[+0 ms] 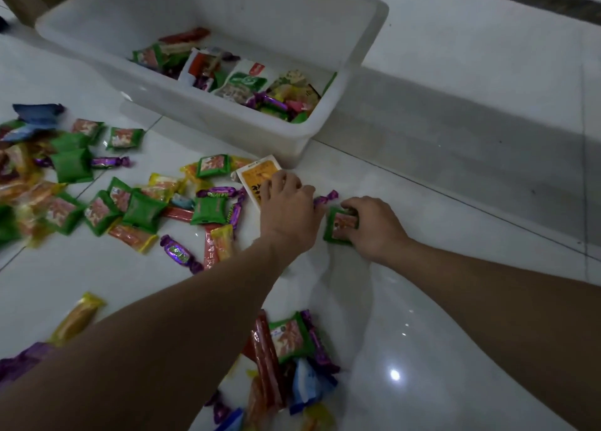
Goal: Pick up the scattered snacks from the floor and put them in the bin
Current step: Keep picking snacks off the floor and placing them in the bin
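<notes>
A white plastic bin [328,112] stands on the floor at the top, holding several snack packets. In front of it my left hand [289,209] lies over an orange and white packet [257,174], its fingers curled onto the packet. A small purple candy [327,197] lies between my two hands. My right hand [374,226] grips a green square packet [340,224] on the floor. Many more snacks lie scattered at the left: green packets [143,211], purple candies [179,252] and yellow packets [78,317].
Another heap of snacks [289,349] lies near my left forearm at the bottom. A grey step [455,131] runs behind and to the right of the bin. The floor is glossy white tile [422,349].
</notes>
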Available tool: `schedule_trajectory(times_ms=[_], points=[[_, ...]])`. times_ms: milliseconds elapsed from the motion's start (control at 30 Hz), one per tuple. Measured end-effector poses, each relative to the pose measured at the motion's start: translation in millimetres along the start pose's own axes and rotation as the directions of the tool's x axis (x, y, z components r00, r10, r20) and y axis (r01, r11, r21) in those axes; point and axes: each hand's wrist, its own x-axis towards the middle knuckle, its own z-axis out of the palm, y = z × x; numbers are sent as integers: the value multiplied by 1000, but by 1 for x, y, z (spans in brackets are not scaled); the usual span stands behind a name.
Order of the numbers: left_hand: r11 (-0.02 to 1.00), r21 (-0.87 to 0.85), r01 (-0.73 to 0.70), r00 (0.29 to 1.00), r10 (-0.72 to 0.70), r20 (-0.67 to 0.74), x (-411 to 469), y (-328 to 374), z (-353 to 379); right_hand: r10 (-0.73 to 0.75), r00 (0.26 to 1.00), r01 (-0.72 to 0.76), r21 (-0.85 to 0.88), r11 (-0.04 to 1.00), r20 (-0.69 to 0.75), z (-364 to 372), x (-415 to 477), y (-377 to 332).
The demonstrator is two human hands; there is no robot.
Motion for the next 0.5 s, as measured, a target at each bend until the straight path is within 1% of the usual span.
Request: schedule_trajectory(times_ms=[100, 267, 367, 500], points=[[993, 118, 11, 1000, -13, 12, 0, 4, 10, 55, 998, -55, 75, 996, -2, -3, -1, -1], [987, 153, 39, 999, -44, 27, 4, 4, 15, 150, 989, -145, 200, 969, -11, -5, -7, -2], [997, 62, 39, 999, -40, 23, 2, 2, 10, 195, 981, -184, 255, 949, -19, -10, -10, -5], [979, -192, 71, 997, -75, -12, -7, 1, -5, 209, 976, -183, 302, 936, -58, -22, -19, -17]])
